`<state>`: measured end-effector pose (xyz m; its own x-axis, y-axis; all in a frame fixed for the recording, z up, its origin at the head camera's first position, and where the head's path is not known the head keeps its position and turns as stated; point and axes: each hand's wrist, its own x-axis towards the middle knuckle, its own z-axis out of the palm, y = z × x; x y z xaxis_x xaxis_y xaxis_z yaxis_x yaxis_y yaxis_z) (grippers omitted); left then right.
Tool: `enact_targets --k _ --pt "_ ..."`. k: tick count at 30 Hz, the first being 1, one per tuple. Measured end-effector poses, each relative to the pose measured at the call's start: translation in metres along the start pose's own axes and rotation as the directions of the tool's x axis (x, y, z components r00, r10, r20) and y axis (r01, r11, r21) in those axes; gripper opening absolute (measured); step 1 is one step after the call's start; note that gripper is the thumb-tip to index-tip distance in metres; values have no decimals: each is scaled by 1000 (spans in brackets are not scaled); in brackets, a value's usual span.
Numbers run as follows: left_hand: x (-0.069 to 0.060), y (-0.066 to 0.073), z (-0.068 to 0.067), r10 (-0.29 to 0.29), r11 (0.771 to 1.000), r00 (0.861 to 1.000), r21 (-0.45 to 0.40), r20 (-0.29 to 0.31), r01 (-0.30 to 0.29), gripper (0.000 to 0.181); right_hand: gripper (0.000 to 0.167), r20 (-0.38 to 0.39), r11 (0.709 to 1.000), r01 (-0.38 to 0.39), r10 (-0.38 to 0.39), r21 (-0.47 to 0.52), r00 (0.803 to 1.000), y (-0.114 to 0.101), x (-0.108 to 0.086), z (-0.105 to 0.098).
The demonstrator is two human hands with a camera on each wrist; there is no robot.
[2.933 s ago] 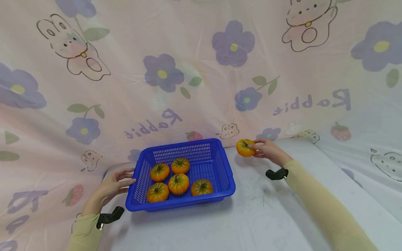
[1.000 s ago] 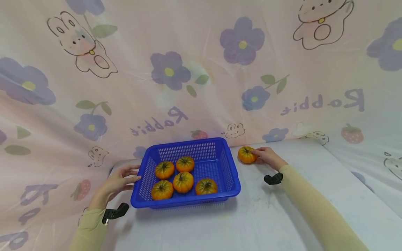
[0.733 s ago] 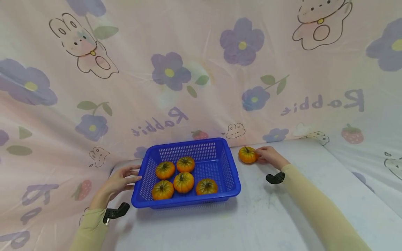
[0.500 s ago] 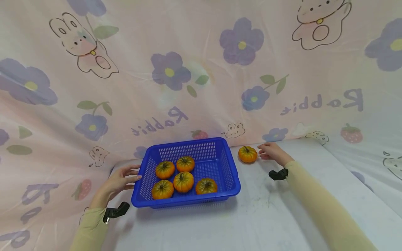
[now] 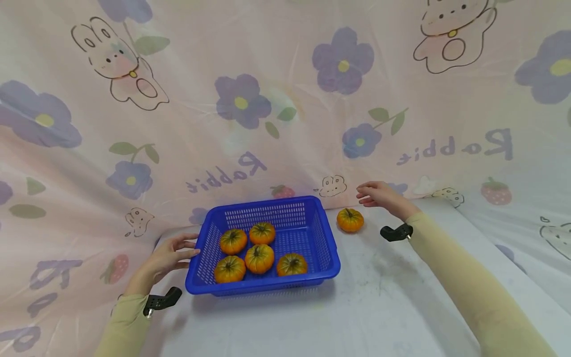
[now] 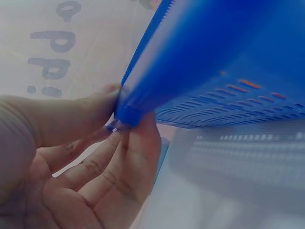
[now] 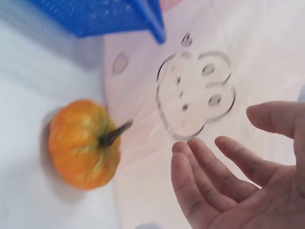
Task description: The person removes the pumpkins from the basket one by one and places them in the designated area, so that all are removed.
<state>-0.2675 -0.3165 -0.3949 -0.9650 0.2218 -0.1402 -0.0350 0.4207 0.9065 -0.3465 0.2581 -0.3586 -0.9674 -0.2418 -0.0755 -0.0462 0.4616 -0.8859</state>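
Lone pumpkin (image 5: pixel 350 220), head view: set on the white counter (image 5: pixel 370 317), just right of the blue basket (image 5: pixel 267 283), and touched by neither grip.
Right grip (image 5: pixel 379 195), head view: held above and slightly right of the lone pumpkin, apart from it.
Left grip (image 5: pixel 167 258), head view: placed at the basket's left rim.
Five pumpkins (image 5: pixel 259 259), head view: contained in the basket, four toward the left and one toward the near right.
Counter surface, head view: marked by faint smudges on the right and bordered on the far side by a printed cloth (image 5: pixel 290 158).
Printed cloth, head view: creased, and decorated with rabbits, purple flowers, strawberries and reversed lettering.
Basket rim, left wrist view: pinched between thumb and fingers; a firm, level hold is judged best, so that the contents are not rolled about.
Dark stem (image 7: pixel 116 134), right wrist view: left untouched; the fingers are spread and nothing is held. Any hold is judged better taken round the ribbed sides, and accidental nudges are best avoided.
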Motion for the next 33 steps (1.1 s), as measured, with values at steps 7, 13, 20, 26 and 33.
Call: enact_targets --k 7,13,20,26,33 --pt "1 -1 -3 -7 1000 1000 7 11 7 64 47 80 997 83 -82 -11 993 -34 3 18" --pt "4 1 -3 -20 1000 1000 4 12 20 64 44 168 990 141 -138 -7 976 -58 8 41" --pt "3 3 -4 -24 1000 1000 -2 13 24 62 39 326 986 166 -151 -18 933 -78 16 75" --pt "4 3 -5 -15 1000 1000 -12 18 16 62 39 476 980 180 -119 -85 871 -91 21 107" --pt "5 1 -5 -21 1000 999 -5 29 21 60 37 582 966 222 -107 -129 806 -93 25 140"
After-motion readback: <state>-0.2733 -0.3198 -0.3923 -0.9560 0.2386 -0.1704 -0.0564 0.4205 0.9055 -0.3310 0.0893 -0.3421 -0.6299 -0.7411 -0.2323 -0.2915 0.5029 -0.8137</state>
